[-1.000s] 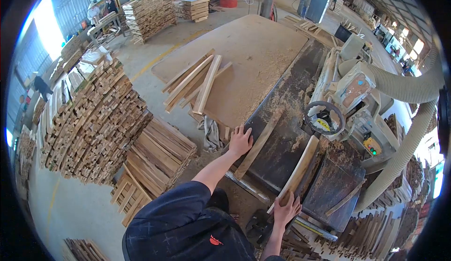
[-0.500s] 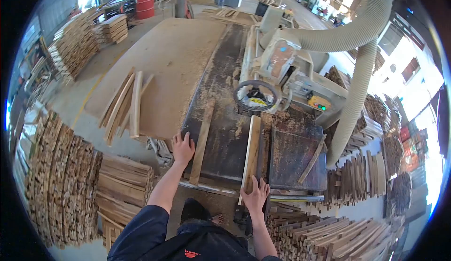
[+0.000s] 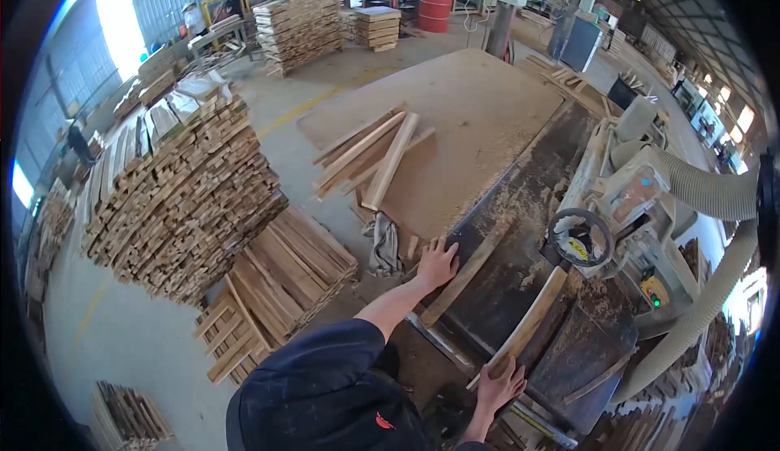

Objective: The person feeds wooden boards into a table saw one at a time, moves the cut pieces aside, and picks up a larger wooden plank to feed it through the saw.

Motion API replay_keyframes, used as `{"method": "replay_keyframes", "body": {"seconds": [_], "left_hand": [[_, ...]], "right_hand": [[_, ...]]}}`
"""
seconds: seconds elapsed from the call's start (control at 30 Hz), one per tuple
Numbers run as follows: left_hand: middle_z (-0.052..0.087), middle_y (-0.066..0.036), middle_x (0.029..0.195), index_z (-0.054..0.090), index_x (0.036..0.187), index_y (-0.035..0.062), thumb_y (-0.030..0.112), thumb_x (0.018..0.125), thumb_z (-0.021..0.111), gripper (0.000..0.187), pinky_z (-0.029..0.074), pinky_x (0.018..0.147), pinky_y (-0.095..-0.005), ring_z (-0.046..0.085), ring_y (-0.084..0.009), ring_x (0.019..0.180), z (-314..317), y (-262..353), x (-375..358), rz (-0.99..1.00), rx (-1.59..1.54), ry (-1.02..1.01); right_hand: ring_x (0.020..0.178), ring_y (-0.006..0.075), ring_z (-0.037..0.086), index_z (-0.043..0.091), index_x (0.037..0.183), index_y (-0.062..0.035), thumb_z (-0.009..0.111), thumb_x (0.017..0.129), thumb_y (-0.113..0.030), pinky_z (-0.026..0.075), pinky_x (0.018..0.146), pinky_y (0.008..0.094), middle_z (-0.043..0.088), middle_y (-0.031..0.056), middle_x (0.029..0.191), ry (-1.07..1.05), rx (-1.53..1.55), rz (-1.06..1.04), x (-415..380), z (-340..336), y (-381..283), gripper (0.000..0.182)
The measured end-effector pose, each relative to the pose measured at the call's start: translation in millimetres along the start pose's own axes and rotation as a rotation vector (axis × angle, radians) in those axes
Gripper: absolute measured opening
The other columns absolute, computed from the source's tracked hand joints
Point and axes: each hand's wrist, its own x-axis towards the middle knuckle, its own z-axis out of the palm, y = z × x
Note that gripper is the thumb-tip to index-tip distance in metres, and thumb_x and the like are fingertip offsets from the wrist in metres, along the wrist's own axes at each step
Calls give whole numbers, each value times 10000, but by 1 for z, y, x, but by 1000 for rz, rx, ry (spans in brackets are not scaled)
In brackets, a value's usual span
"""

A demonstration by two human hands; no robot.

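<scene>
- right hand point(image 3: 499, 386) wraps the near end of a plank point(image 3: 528, 321) lying on the worktop point(image 3: 520, 232), pointing at the machine point(image 3: 626, 207).
- left hand point(image 3: 437, 262) lies flat, fingers spread, beside a thin strip point(image 3: 463, 276).
- risk: the plank may skew and jam, since only its end is held.

Pale wooden board point(image 3: 526, 325): long, narrow, lying flat on the dark machine counter point(image 3: 520, 207), near end overhanging the near edge, far end angled toward the handwheel. Thin wood strip point(image 3: 470, 268): darker, dusty, flat on the counter's left side, roughly parallel to the board.
</scene>
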Motion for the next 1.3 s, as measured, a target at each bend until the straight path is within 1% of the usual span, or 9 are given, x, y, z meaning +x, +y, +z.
{"method": "replay_keyframes", "body": {"seconds": [0.43,0.73,0.8,0.87,0.9,0.93,1.0,1.23,1.3], "left_hand": [[513,-249,1341,638,1232,95,270,884,619,390,464,932,-543,474,-418,1247,7,-1,1,16,-38,-10],[524,-224,1300,658,1200,76,256,874,634,373,494,927,-536,483,-400,1231,8,-3,1,10,-73,14],[528,-209,1302,668,1189,77,260,876,638,363,494,934,-524,497,-396,1218,9,-3,1,-14,-103,35],[529,-205,1307,675,1187,81,265,880,644,359,497,935,-508,511,-390,1205,8,-5,-2,-11,-110,11],[527,-207,1312,674,1197,81,266,882,647,367,499,932,-502,509,-388,1207,7,-6,-4,-9,-128,19],[524,-209,1317,672,1208,81,267,883,650,375,501,930,-496,508,-385,1209,6,-8,-5,-6,-145,30],[537,-208,1309,663,1242,96,287,899,641,394,508,920,-494,543,-398,1162,-3,-7,-14,14,-160,60],[655,-189,1102,617,1364,278,392,967,579,415,557,842,-495,671,-400,988,-30,-44,-68,-199,-202,-103],[643,-201,1197,607,1384,273,450,959,590,460,547,915,-478,656,-406,1075,-44,-59,-81,-220,-321,-154]], "right_hand": [[1347,440,431,585,1362,-111,820,735,-376,246,1197,540,433,278,1462,-35,29,9,0,-2,1,720],[1392,440,368,540,1400,-137,742,859,-440,235,1190,572,373,258,1505,-114,14,11,2,-8,0,651],[1389,446,368,512,1440,-156,700,914,-407,251,1177,577,360,253,1520,-22,44,-33,0,4,15,612],[1374,443,380,488,1464,-143,715,891,-298,300,1147,561,412,246,1492,354,30,11,-2,5,13,635],[1355,444,409,338,1555,-142,716,906,-287,344,1111,556,402,250,1500,367,-44,48,-3,2,10,765],[1355,444,409,338,1555,-142,716,906,-287,344,1111,556,402,250,1500,378,-46,49,-1,1,5,765],[1310,454,458,245,1581,-119,718,905,-305,396,1057,559,407,264,1493,205,29,269,2,3,0,846],[1271,424,505,262,1571,-195,708,909,-399,439,987,586,455,302,1413,80,-55,302,4,1,9,823],[1281,419,499,269,1570,-234,720,900,-411,430,991,601,452,299,1422,60,-62,285,11,-2,7,827]]}}
